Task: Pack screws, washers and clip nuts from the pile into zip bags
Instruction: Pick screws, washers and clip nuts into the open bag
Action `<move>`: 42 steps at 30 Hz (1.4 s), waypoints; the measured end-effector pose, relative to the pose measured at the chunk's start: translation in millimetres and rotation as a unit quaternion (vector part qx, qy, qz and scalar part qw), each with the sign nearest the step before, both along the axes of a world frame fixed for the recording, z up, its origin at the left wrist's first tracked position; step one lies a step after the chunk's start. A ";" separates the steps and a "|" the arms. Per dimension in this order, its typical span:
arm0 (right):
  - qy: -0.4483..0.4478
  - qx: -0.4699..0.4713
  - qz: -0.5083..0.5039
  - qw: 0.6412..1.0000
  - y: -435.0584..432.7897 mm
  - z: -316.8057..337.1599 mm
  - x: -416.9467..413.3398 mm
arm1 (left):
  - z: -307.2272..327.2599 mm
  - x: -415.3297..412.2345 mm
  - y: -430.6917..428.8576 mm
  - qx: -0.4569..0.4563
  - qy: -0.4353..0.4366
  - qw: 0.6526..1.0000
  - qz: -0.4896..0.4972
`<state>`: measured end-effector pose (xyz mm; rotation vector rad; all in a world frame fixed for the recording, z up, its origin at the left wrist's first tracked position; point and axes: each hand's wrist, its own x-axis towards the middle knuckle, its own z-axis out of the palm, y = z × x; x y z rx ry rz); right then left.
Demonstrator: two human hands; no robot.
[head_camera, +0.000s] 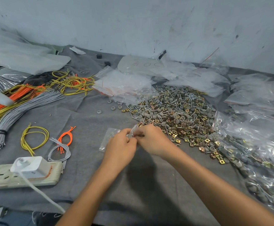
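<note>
Both grips, left hand (121, 145) and right hand (153, 141), pinch the zip bag (109, 136) beside the pile (178, 115); I judge this shortens transfers.

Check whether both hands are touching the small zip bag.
Touching. The head view shows the left hand and right hand both pinching the top edge of the clear zip bag.

The pile (178, 115) is spread right of and behind the grip of the right hand (152, 141). Cable loops (64, 144) and a power strip (6, 175) are laid to its left.
</note>
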<state>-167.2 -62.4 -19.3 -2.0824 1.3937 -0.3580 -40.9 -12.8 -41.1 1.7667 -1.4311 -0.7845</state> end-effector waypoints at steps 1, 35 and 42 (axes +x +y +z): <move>-0.032 0.019 -0.013 0.999 -0.4 0.1 0.2 | 1.2 0.6 0.6 0.003 0.001 1.000 -0.005; -0.168 -0.246 0.077 0.952 7.7 7.7 -32.3 | 49.8 36.7 -0.7 -0.138 -0.091 0.974 0.158; 0.052 -0.153 -0.038 0.986 -91.1 15.6 -39.5 | 61.0 33.1 12.6 -0.200 -0.196 0.955 0.099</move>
